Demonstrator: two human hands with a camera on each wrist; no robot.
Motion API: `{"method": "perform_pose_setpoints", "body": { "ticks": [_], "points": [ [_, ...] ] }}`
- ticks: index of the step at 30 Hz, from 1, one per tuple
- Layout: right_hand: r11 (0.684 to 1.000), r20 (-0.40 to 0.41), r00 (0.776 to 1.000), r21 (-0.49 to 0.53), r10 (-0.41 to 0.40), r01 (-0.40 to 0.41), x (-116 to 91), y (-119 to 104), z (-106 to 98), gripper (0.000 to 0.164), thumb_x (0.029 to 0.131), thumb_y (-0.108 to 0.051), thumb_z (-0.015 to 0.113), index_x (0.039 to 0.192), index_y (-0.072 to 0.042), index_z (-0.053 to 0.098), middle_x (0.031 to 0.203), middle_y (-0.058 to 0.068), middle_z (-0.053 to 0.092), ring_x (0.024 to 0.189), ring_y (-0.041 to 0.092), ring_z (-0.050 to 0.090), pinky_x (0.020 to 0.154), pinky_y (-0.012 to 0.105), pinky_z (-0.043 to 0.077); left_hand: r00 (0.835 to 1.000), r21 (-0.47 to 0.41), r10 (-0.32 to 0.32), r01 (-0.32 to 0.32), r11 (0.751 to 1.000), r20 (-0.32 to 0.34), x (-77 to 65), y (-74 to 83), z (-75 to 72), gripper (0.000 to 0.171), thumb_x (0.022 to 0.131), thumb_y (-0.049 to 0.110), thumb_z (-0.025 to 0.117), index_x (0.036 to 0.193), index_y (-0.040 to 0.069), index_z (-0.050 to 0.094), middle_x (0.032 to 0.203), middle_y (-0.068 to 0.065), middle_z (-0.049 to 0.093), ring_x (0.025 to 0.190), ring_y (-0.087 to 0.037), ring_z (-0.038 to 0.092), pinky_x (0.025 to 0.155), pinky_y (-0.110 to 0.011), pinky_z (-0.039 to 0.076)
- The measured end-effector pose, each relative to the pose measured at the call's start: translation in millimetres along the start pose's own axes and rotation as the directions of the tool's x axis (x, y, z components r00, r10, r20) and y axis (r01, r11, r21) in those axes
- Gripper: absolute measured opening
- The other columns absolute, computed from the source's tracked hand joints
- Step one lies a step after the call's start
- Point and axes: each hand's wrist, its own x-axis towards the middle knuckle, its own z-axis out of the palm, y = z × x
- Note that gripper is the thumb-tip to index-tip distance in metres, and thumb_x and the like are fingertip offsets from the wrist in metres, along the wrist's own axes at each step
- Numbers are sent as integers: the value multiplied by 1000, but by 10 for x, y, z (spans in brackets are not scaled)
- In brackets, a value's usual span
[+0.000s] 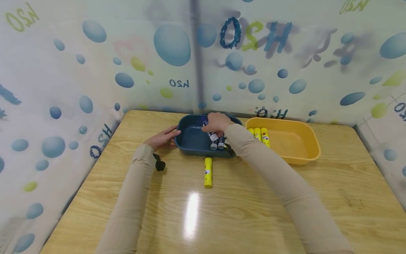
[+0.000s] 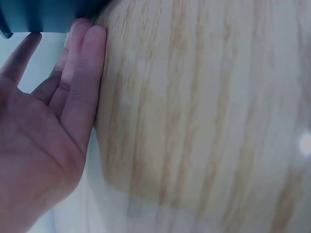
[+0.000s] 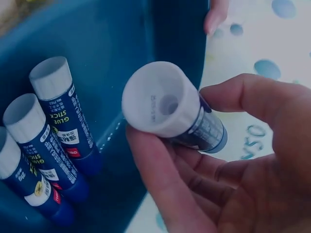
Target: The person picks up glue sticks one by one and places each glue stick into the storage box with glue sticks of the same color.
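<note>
My right hand [image 1: 219,122] grips a blue glue stick [image 3: 163,104] with a white end, thumb and fingers round it, above the dark blue bin [image 1: 203,152]. In the right wrist view the stick's hollow white end faces the camera. Several more blue glue sticks [image 3: 65,116] lie side by side in the bin, white ends the same way. My left hand [image 1: 163,138] touches the bin's left side with its fingertips. Extended fingers [image 2: 85,68] and a bare palm show in the left wrist view.
A yellow glue stick [image 1: 208,173] lies on the wooden table [image 1: 247,211] in front of the bin. To the right stands a yellow-orange bin [image 1: 291,141] with several yellow glue sticks [image 1: 257,134] at its left end. A patterned wall [image 1: 222,91] rises behind.
</note>
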Motion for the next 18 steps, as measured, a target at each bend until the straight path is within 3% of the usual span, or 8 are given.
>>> {"method": "perform_pose_setpoints", "body": {
  "ticks": [7, 13, 16, 18],
  "points": [
    [991, 57, 994, 86, 97, -102, 235, 100, 28, 40, 96, -34, 57, 119, -2, 56, 98, 12, 62, 62, 16, 59, 63, 28, 54, 1000, -6, -3, 3, 1000, 4, 12, -2, 8, 74, 98, 41, 55, 157, 19, 15, 89, -5, 61, 85, -15, 61, 86, -34, 51],
    [986, 84, 988, 87, 133, -140, 398, 195, 60, 35, 94, -35, 59, 103, -1, 65, 75, 8, 67, 59, 13, 60, 56, 24, 49, 1000, -1, 2, -2, 1000, 5, -4, 10, 9, 71, 99, 40, 53, 156, 18, 16, 94, -7, 61, 87, -16, 61, 89, -37, 49],
    [981, 123, 983, 121, 136, -151, 455, 248, 82, 36, 93, -32, 60, 103, 2, 67, 77, 10, 70, 56, 13, 62, 53, 21, 46, 1000, -4, 7, -7, 1000, 5, -5, 12, 14, 70, 100, 39, 52, 156, 18, 17, 94, -7, 62, 87, -16, 62, 88, -36, 49],
    [974, 155, 978, 158, 141, -165, 474, 270, 91, 39, 94, -31, 60, 110, 4, 66, 85, 13, 71, 59, 14, 64, 55, 21, 47, 1000, -3, 6, -6, 1000, 4, 0, 10, 14, 70, 100, 39, 53, 156, 18, 17, 94, -7, 62, 87, -16, 62, 87, -36, 50]
  ]
}}
